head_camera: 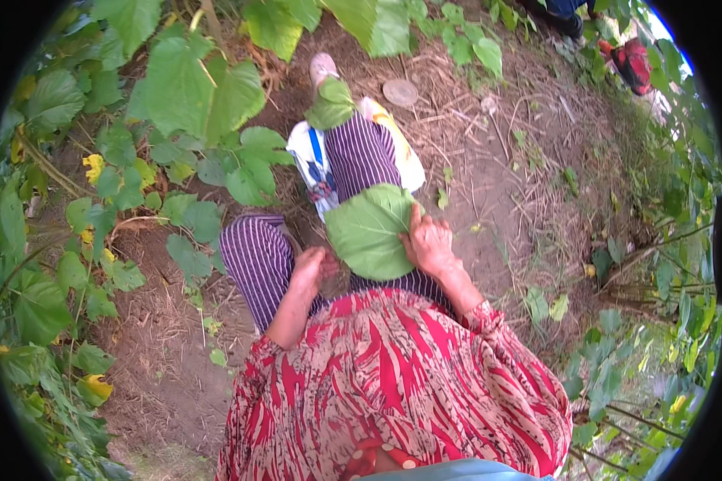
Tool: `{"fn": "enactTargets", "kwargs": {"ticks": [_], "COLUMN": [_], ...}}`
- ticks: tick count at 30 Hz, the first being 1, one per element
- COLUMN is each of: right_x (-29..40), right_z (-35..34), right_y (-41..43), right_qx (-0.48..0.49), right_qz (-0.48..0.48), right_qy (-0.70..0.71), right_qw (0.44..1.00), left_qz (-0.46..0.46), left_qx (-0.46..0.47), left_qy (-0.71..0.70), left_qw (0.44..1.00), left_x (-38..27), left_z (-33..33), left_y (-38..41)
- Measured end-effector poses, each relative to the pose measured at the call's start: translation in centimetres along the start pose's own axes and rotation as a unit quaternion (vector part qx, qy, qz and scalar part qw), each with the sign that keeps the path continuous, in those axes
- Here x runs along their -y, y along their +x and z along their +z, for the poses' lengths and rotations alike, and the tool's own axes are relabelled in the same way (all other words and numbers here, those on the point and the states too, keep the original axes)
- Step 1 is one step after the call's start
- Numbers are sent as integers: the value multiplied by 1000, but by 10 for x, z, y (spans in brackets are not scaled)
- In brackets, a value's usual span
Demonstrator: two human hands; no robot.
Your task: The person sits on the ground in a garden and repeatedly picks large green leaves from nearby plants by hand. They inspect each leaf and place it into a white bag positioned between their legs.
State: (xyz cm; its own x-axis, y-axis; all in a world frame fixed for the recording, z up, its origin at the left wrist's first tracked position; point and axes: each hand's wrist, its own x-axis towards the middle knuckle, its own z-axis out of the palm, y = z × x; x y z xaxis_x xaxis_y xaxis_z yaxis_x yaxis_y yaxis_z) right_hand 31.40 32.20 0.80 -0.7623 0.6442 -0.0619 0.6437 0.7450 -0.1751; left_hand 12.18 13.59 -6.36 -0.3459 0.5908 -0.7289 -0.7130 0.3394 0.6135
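A large green leaf (370,231), its pale veins facing up, lies over my striped trouser leg. My right hand (430,240) holds its right edge, with the index finger stretched along the rim. Left of the leaf, my left hand (315,270) is raised with curled, slightly blurred fingers; whether they pinch something cannot be told. Farther along my leg, near the shoe (323,68), rest more green leaves (331,105). A white bag with blue marks (306,150) is left of the leg, and a white and yellow bag (409,159) is right of it.
Leafy branches (205,90) overhang from the upper left, and broad-leaved plants (607,373) line the right. Dry stalks (457,114) and a round flat disc (400,92) lie on the soil. At the upper right are a person's dark-clothed leg (565,15) and a red and black item (634,65).
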Motion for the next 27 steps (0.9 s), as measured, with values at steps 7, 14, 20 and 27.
{"fn": "enactTargets", "kwargs": {"ticks": [7,14,20,27], "right_x": [-2,-7,-9,-8], "right_z": [-10,-15,-17,-23], "right_y": [1,3,5,6], "right_qx": [58,73,98,106], "right_qz": [51,76,101,92], "right_qy": [64,122,165,159], "right_qw": [995,987,976,977], "left_qz": [-6,1,10,5], "left_qx": [-13,6,6,-6], "left_qy": [32,5,11,16], "left_qw": [999,1000,1000,1000], "left_x": [4,7,9,5], "left_z": [1,-2,-4,-1], "left_y": [8,7,5,2]}}
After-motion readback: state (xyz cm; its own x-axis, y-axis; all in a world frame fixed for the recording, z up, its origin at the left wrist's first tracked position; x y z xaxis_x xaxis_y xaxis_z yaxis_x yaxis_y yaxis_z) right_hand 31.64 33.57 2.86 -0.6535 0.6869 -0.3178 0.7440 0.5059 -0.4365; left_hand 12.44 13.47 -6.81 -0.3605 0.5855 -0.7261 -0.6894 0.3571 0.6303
